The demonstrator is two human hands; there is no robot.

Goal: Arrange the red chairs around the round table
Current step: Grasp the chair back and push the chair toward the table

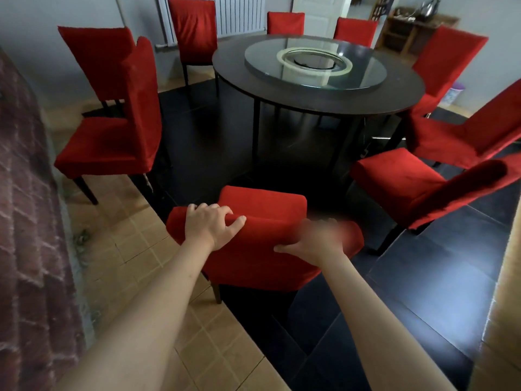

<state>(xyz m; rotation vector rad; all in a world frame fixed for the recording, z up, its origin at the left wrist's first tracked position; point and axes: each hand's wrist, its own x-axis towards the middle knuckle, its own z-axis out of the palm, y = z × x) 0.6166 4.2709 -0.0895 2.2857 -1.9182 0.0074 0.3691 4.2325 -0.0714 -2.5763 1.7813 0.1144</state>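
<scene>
I see my left hand (210, 225) curled over the top edge of the nearest chair (262, 244), fingers bent around its soft backrest. My right hand (313, 241) grips the same edge beside it; it is blurred, but the thumb lies under the fold and the fingers go over the top. This chair stands at the near side of the round worktop (318, 100), a little apart from it, partly on the beige tiles (135, 249) and partly on the black floor (423, 292). Its cover is red velvety cloth, with dark wooden legs below.

I count nine red chairs: two at the left, close together, three behind the worktop, three at the right, and the one I hold. The worktop is dark wood, and a round glass turntable (315, 64) rests on its middle.
</scene>
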